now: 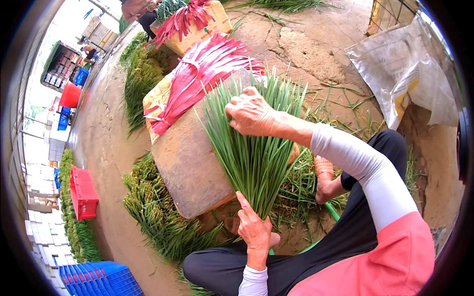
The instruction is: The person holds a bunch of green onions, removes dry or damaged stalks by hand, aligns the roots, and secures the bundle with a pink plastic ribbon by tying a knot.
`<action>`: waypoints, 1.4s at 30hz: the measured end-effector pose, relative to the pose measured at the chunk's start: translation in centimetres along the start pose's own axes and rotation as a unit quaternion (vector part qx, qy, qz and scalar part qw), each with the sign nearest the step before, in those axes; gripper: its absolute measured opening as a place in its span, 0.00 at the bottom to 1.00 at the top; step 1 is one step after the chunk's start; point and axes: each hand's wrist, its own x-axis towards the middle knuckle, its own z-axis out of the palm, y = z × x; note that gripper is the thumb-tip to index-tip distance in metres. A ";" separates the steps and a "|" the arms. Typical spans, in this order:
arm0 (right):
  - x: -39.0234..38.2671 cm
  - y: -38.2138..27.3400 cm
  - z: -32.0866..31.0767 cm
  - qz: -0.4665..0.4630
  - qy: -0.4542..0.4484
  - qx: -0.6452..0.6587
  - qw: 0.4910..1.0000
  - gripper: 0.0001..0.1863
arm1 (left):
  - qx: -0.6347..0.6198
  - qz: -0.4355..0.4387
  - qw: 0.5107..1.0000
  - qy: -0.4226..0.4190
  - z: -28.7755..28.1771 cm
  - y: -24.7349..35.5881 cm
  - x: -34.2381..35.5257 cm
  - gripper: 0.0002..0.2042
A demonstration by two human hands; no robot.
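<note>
A fanned bunch of garlic chives (252, 167) leans over a worn wooden-looking block (190, 158). My left hand (254, 227) is wrapped round the narrow lower end of the bunch, its index finger lying along the stems. Over the spread leaf tips, my right hand (252, 113) has its fingers curled closed; whatever they pinch, if anything, is hidden. Pink-red plastic strips (197, 74), tied together at one end, lie across the far part of the block, just beyond the leaves.
Heaps of chives (158, 212) lie left of the block, with loose trimmings (301, 197) around my feet. A second block (207, 29) with red strips stands beyond, near another person (140, 10). Red crate (83, 192) and blue crates (101, 278) sit left; a white sack (410, 74) hangs right.
</note>
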 end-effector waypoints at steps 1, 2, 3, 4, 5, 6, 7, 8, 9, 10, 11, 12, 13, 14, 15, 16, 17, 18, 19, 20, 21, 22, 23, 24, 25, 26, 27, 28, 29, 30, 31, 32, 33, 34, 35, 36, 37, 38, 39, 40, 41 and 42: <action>0.1 -0.3 0.6 0.003 -0.044 0.035 0.998 0.09 | -0.002 0.002 1.000 0.000 -0.1 0.0 0.0 0.58; 0.0 -0.5 1.1 -0.014 -0.009 0.052 0.999 0.08 | 0.001 0.004 1.000 0.003 -0.2 0.1 0.0 0.58; 0.0 -0.9 0.9 -0.033 0.022 0.067 0.997 0.07 | 0.005 0.001 1.000 0.000 -0.3 0.1 0.0 0.58; -0.1 -0.8 0.4 -0.016 0.041 0.035 0.998 0.06 | 0.009 -0.001 1.000 -0.003 -0.4 0.0 0.0 0.58; 0.0 -0.5 -0.2 0.002 0.060 0.003 0.998 0.06 | 0.013 -0.002 1.000 -0.006 -0.5 0.0 0.0 0.58; -0.2 0.8 -0.3 0.033 0.143 0.028 0.989 0.06 | 0.008 -0.004 1.000 -0.010 -0.5 0.3 0.0 0.57; -0.3 1.6 -1.4 0.073 0.131 0.034 0.988 0.06 | 0.005 -0.008 1.000 -0.014 -0.6 0.3 0.1 0.57; -0.7 2.2 -2.5 0.100 0.139 0.049 0.984 0.06 | 0.001 -0.011 1.000 -0.018 -0.7 0.2 0.0 0.57; -1.5 3.1 -3.7 0.129 0.149 0.060 0.979 0.08 | -0.013 -0.010 1.000 -0.020 -0.7 0.2 0.0 0.57; -2.3 3.9 -4.1 0.146 0.204 0.096 0.963 0.09 | -0.025 -0.011 0.999 -0.020 -0.9 0.2 0.1 0.56; -3.4 4.8 -4.6 0.162 0.257 0.131 0.943 0.11 | -0.037 -0.011 0.999 -0.021 -0.9 0.1 0.1 0.56; -4.9 4.6 -5.6 0.196 0.244 0.144 0.939 0.11 | -0.064 -0.010 0.998 -0.015 -1.1 0.0 0.1 0.53; -6.7 4.5 -7.2 0.252 0.176 0.165 0.937 0.10 | -0.080 -0.005 0.997 -0.011 -1.1 0.0 0.2 0.53; -8.7 4.6 -8.0 0.258 0.114 0.161 0.946 0.08 | -0.091 -0.002 0.996 -0.006 -1.1 0.0 0.2 0.52; -11.2 5.3 -7.8 0.089 0.001 -0.006 0.996 0.12 | -0.101 -0.001 0.995 -0.001 -1.2 -0.2 0.2 0.51; -12.6 3.0 -7.3 0.246 -0.047 0.285 0.925 0.15 | -0.111 0.001 0.994 0.015 -1.2 -1.1 0.1 0.50; -14.5 1.8 -7.3 0.234 -0.150 0.378 0.883 0.17 | -0.130 -0.010 0.991 0.003 -1.5 -0.9 0.1 0.50; -16.3 0.1 -7.4 0.248 -0.253 0.428 0.831 0.15 | -0.144 -0.025 0.989 -0.008 -1.8 -0.8 0.1 0.49; -18.1 -1.5 -7.1 0.268 -0.337 0.449 0.783 0.18 | -0.158 -0.039 0.986 -0.022 -2.2 -0.5 0.0 0.49; -19.6 -3.0 -7.0 0.295 -0.397 0.472 0.730 0.25 | -0.191 -0.046 0.980 -0.038 -2.6 0.2 0.0 0.47; -20.7 -4.5 -6.3 0.322 -0.421 0.511 0.677 0.34 | -0.228 -0.035 0.972 -0.045 -2.5 0.5 -0.1 0.47; -22.6 -5.7 -3.4 0.333 -0.399 0.606 0.603 0.40 | -0.265 -0.022 0.962 -0.053 -2.5 0.8 -0.3 0.46; -22.5 -7.5 -3.1 0.345 -0.352 0.670 0.555 0.46 | -0.299 -0.015 0.953 -0.055 -2.5 0.6 -0.5 0.46; -21.7 -8.8 -3.0 0.335 -0.321 0.715 0.522 0.44 | -0.338 -0.008 0.939 -0.063 -2.6 0.7 -0.9 0.45; -20.8 -9.8 -2.8 0.324 -0.287 0.758 0.487 0.42 | -0.349 0.000 0.935 -0.069 -2.7 1.0 -1.2 0.45; -20.0 -10.4 -2.5 0.306 -0.269 0.803 0.435 0.40 | -0.354 -0.003 0.933 -0.070 -2.5 1.2 -1.7 0.44; -19.2 -10.7 -1.9 0.284 -0.249 0.844 0.381 0.37 | -0.357 -0.005 0.931 -0.070 -2.5 1.3 -2.1 0.44; -18.8 -10.5 -1.1 0.301 -0.228 0.861 0.340 0.33 | -0.397 0.016 0.915 -0.064 -2.6 1.3 -2.2 0.39; -18.4 -10.4 -0.6 0.296 -0.184 0.876 0.333 0.30 | -0.409 0.015 0.909 -0.078 -2.9 1.4 -2.4 0.36; -17.3 -10.8 -0.8 0.293 -0.144 0.886 0.330 0.28 | -0.421 0.010 0.903 -0.082 -3.7 1.6 -2.7 0.33; -16.5 -10.8 -1.1 0.293 -0.103 0.892 0.327 0.26 | -0.435 0.005 0.896 -0.089 -4.1 1.8 -3.0 0.31; -15.3 -10.3 -1.4 0.276 -0.078 0.902 0.324 0.25 | -0.432 0.015 0.898 -0.084 -4.6 1.7 -2.8 0.25; -13.7 -9.4 -2.3 0.261 -0.054 0.909 0.319 0.24 | -0.436 0.032 0.896 -0.083 -5.1 1.8 -2.7 0.26; -12.2 -8.7 -3.5 0.222 -0.062 0.932 0.281 0.23 | -0.438 0.048 0.894 -0.080 -5.7 1.9 -2.4 0.28; -10.6 -8.3 -4.6 0.217 -0.061 0.912 0.342 0.27 | -0.441 0.067 0.891 -0.081 -6.3 2.2 -1.9 0.29; -8.9 -8.5 -5.7 0.220 -0.085 0.900 0.367 0.27 | -0.420 0.099 0.901 -0.050 -6.9 2.6 -0.8 0.28; -7.1 -9.0 -6.9 0.194 -0.052 0.883 0.425 0.26 | -0.407 0.088 0.908 -0.040 -8.3 3.2 0.1 0.28; -5.6 -9.4 -8.7 0.127 0.008 0.865 0.486 0.25 | -0.365 0.098 0.924 -0.051 -9.9 3.7 1.6 0.29; -3.8 -9.9 -10.6 0.054 0.067 0.838 0.538 0.23 | -0.321 0.106 0.939 -0.057 -11.9 4.0 3.0 0.30; -2.3 -10.5 -12.5 0.051 0.099 0.820 0.561 0.22 | -0.321 0.134 0.936 -0.053 -13.7 4.6 4.5 0.30; -0.8 -10.4 -13.3 0.010 0.137 0.780 0.610 0.23 | -0.319 0.160 0.933 -0.051 -15.0 5.0 6.2 0.30; 0.8 -11.4 -14.4 -0.005 0.168 0.753 0.636 0.25 | -0.351 0.148 0.924 -0.040 -16.9 5.2 7.3 0.29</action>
